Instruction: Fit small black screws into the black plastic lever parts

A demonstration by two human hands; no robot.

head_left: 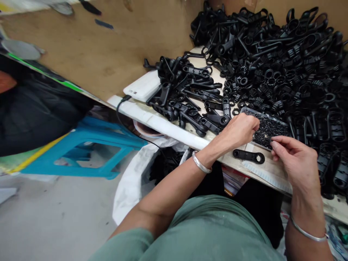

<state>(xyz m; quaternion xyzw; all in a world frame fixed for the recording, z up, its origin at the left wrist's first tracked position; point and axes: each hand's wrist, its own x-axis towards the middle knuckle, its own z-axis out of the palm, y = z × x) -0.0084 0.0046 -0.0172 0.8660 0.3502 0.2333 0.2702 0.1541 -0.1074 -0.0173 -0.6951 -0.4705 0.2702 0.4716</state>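
Observation:
My left hand (pixel 240 128) is over the left end of a shallow clear tray (pixel 282 125) of tiny black parts (pixel 265 127). Its fingers are curled closed, and their tips are hidden from me. Near the tray's front right corner, my right hand (pixel 297 157) has thumb and forefinger pressed together; anything between them is too small to make out. A single black plastic arm (pixel 248 156) with a ring at one end lies flat at the table's front edge, between and just below my hands.
Black ring-shaped parts (pixel 272 78) and arm pieces (pixel 293 36) heap up behind the tray. More arms (pixel 190 108) lie to the left, by a white power bank (pixel 143 86) with a cable. Below are a white sack (pixel 133 181) and a blue stool (pixel 89 148); cardboard (pixel 146 40) stands behind.

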